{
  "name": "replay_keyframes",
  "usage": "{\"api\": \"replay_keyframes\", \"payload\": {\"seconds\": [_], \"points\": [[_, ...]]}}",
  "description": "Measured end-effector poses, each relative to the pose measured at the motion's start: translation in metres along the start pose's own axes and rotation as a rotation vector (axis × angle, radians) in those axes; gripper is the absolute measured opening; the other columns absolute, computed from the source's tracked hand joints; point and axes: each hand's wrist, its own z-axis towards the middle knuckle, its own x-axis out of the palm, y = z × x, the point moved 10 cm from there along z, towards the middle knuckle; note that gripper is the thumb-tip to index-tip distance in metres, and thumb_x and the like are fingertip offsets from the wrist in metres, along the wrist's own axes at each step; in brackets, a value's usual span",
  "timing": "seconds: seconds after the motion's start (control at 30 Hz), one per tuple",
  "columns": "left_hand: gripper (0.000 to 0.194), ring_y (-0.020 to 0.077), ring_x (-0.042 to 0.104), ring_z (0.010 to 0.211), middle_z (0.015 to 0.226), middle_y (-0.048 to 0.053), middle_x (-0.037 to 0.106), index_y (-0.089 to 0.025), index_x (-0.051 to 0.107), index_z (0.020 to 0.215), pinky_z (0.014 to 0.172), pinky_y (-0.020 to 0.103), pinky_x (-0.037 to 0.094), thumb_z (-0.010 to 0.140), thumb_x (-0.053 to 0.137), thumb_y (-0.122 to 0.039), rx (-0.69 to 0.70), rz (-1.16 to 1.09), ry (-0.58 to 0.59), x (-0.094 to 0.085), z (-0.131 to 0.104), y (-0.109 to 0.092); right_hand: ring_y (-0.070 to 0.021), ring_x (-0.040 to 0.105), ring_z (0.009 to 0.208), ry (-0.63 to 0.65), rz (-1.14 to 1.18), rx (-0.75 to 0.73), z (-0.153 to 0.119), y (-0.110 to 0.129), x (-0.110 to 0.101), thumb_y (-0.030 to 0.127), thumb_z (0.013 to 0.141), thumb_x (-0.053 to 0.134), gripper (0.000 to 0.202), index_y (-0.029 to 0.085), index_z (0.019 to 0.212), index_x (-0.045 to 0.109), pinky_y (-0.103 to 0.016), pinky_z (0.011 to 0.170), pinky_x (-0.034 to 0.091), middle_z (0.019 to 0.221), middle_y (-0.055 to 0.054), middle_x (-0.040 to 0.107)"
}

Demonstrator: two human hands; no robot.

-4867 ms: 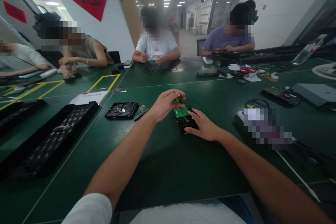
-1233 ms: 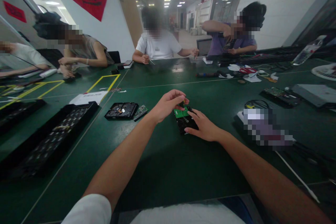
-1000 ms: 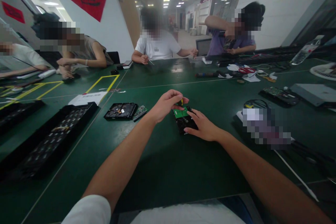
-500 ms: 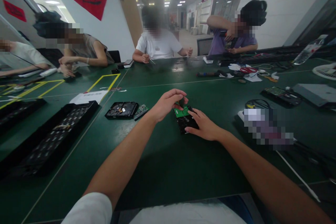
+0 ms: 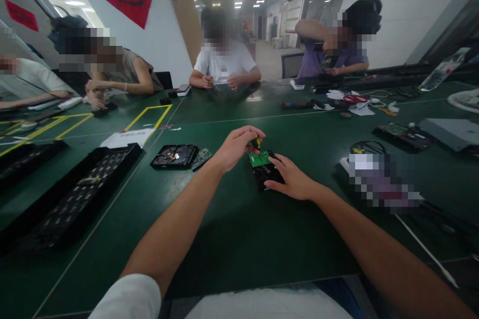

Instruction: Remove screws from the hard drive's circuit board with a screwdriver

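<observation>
A hard drive (image 5: 262, 172) lies on the green table in front of me, its green circuit board (image 5: 259, 158) facing up at the far end. My right hand (image 5: 290, 177) grips its right side, with the thumb at the near edge and the fingers on top. Over the far end of the board, my left hand (image 5: 239, 147) pinches a short yellow-and-black screwdriver (image 5: 256, 143). Its tip is hidden by the fingers and too small to make out. Left of my left hand sit another hard drive (image 5: 174, 156) and a loose circuit board (image 5: 202, 158).
Long black trays (image 5: 78, 189) stand at the left, near a paper sheet (image 5: 127, 137). On the right are a cable coil (image 5: 368, 147), a circuit-board device (image 5: 402, 136), a grey box (image 5: 449, 132) and a bottle (image 5: 444, 70). Several people sit across the table.
The screwdriver's yellow part now shows between my left fingers, which have turned slightly. My right hand stays on the hard drive. The person opposite has brought one hand inward.
</observation>
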Motion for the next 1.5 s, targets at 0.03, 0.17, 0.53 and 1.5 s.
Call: {"api": "replay_keyframes", "payload": {"seconds": [0.03, 0.17, 0.53, 1.5], "points": [[0.019, 0.0201, 0.063, 0.094, 0.099, 0.01, 0.067, -0.015, 0.072, 0.097, 0.069, 0.028, 0.058, 0.092, 0.06, -0.029, -0.006, -0.011, 0.011, 0.001, 0.0, 0.001, -0.042, 0.027, 0.156, 0.005, 0.002, 0.002, 0.0, 0.0, 0.0, 0.082, 0.091, 0.052, 0.099, 0.019, 0.164, 0.031, -0.061, 0.127, 0.026, 0.168, -0.02, 0.03], [0.018, 0.022, 0.066, 0.096, 0.097, 0.01, 0.07, -0.015, 0.068, 0.105, 0.072, 0.032, 0.06, 0.095, 0.058, -0.027, -0.038, -0.095, 0.049, 0.006, -0.002, 0.005, -0.0424, 0.025, 0.157, 0.023, 0.009, 0.018, 0.0, 0.001, -0.001, 0.082, 0.091, 0.052, 0.099, 0.018, 0.164, 0.03, -0.06, 0.127, 0.025, 0.169, -0.02, 0.028], [0.019, 0.0178, 0.063, 0.095, 0.101, 0.008, 0.067, -0.015, 0.072, 0.096, 0.077, 0.029, 0.058, 0.09, 0.072, -0.033, 0.003, -0.034, 0.033, 0.007, -0.001, 0.003, -0.0425, 0.025, 0.157, 0.017, -0.005, 0.019, 0.0, -0.002, 0.002, 0.083, 0.09, 0.05, 0.099, 0.02, 0.164, 0.03, -0.063, 0.126, 0.025, 0.169, -0.02, 0.028], [0.025, 0.0198, 0.066, 0.096, 0.1, 0.009, 0.071, -0.016, 0.069, 0.104, 0.075, 0.03, 0.057, 0.094, 0.068, -0.039, -0.031, -0.041, 0.043, 0.004, -0.001, 0.007, -0.0433, 0.024, 0.157, 0.022, 0.017, 0.01, -0.001, -0.001, 0.001, 0.082, 0.091, 0.051, 0.099, 0.02, 0.165, 0.029, -0.065, 0.125, 0.024, 0.17, -0.02, 0.027]]}}
